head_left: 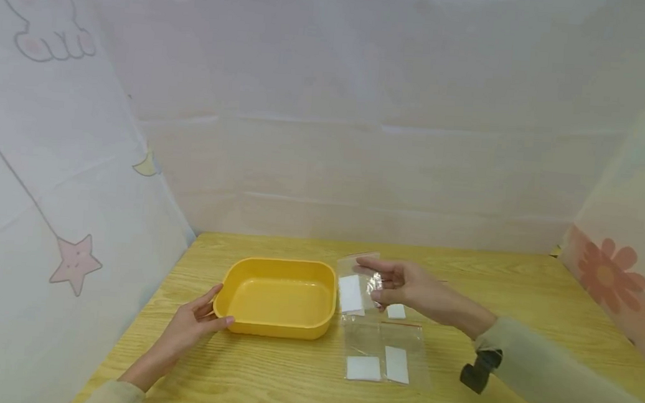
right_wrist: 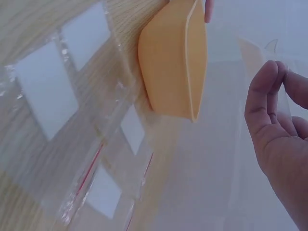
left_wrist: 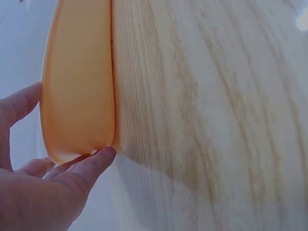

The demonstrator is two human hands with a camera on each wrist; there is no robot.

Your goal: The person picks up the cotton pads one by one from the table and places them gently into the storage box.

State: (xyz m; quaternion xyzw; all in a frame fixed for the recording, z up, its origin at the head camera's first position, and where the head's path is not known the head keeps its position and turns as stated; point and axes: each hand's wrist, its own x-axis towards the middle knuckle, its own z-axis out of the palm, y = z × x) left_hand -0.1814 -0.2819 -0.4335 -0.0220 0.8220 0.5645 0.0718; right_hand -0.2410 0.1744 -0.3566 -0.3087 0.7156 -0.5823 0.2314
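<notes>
A yellow plastic basin (head_left: 274, 330) sits on the table, its inside bare in the head view. My left hand (head_left: 181, 329) holds its left end, the thumb at the front corner and the fingers along the end wall. Close by the basin's right side, my right hand (head_left: 420, 292) pinches a clear zip bag (head_left: 351, 293) with a white card in it, raised above the table. Under and in front of that hand lie several similar bags, among them a front bag (right_wrist: 47, 89) and another behind it, whose white card (right_wrist: 104, 192) shows. The raised hand partly covers the rear bags.
The wooden table (head_left: 265, 378) runs back to a pale cloth wall (head_left: 325, 164). Printed cloth walls stand at the left, with a pink star (head_left: 76, 263), and at the right, with a red flower (head_left: 609, 274). A black strap (head_left: 481, 370) circles the right sleeve.
</notes>
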